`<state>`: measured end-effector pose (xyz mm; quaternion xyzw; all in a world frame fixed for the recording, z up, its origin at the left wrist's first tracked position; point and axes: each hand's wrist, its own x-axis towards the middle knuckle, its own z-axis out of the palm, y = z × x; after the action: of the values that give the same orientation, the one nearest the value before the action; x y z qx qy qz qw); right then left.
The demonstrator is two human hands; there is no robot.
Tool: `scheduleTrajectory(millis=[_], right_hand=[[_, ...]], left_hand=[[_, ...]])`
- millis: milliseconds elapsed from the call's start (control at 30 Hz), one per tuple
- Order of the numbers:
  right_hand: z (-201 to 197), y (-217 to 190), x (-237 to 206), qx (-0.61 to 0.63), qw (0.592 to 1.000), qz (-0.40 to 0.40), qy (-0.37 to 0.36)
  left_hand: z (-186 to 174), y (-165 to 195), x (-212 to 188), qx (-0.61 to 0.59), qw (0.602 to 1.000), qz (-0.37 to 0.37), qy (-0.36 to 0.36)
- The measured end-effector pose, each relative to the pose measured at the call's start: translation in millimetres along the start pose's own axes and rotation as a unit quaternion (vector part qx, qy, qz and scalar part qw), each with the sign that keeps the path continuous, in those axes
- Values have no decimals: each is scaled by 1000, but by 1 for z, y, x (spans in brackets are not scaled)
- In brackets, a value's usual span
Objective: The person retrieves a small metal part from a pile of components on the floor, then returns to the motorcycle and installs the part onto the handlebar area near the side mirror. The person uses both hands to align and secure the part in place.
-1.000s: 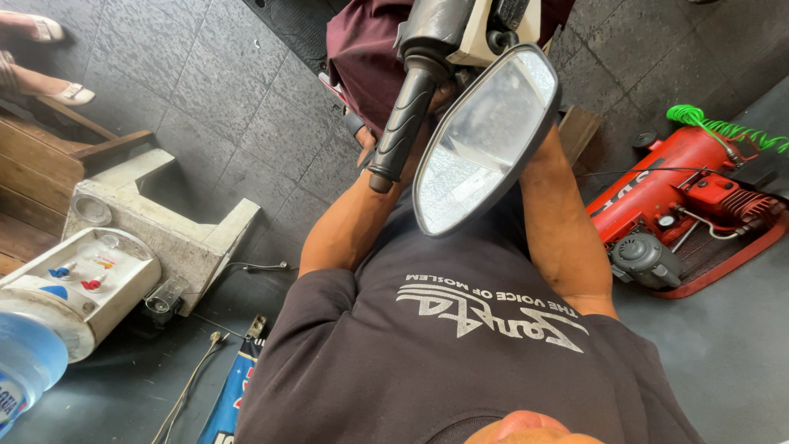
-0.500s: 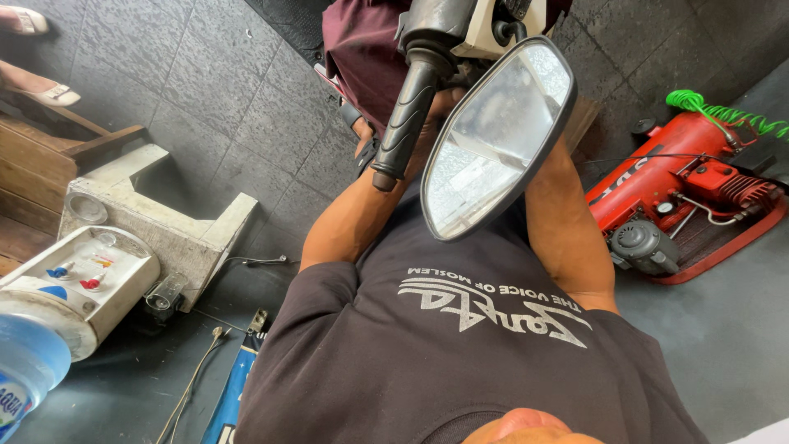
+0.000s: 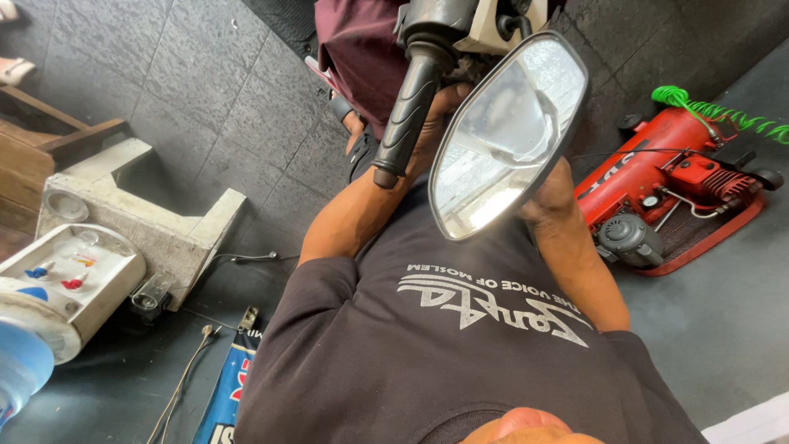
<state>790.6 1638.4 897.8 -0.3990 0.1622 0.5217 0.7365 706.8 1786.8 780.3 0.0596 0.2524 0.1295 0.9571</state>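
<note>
I look down over my own dark printed T-shirt [image 3: 460,353]. A motorbike's black handlebar grip [image 3: 408,103] and its oval mirror [image 3: 509,136] stand close in front of me, above my arms. My left hand [image 3: 441,105] reaches up behind the grip and is mostly covered by it. My right hand [image 3: 549,196] lies at the mirror's lower right edge, its fingers hidden behind the mirror. A dark red cloth or cover [image 3: 362,45] lies beyond the grip. A dark-handled tool [image 3: 341,107] pokes out beside it; who holds it is not visible.
A red engine machine [image 3: 674,177] with a green coiled hose [image 3: 715,107] sits on the dark floor at right. At left are a pale concrete block [image 3: 156,226], a white tray [image 3: 74,275], a blue water bottle [image 3: 20,366], wooden planks [image 3: 49,144] and loose cables [image 3: 185,382].
The handlebar grip and mirror have drifted a little to the right in my view. Both arms stay stretched under them.
</note>
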Motion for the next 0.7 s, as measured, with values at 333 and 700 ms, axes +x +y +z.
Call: scheduleTrajectory(millis=[333, 700], right_hand=[[-9, 0, 22, -83, 992, -60, -75], [-18, -5, 52, -59, 991, -5, -116]], left_hand=[[-1, -4, 3, 5, 1000, -6, -6], [-4, -9, 10, -12, 999, -22, -40]])
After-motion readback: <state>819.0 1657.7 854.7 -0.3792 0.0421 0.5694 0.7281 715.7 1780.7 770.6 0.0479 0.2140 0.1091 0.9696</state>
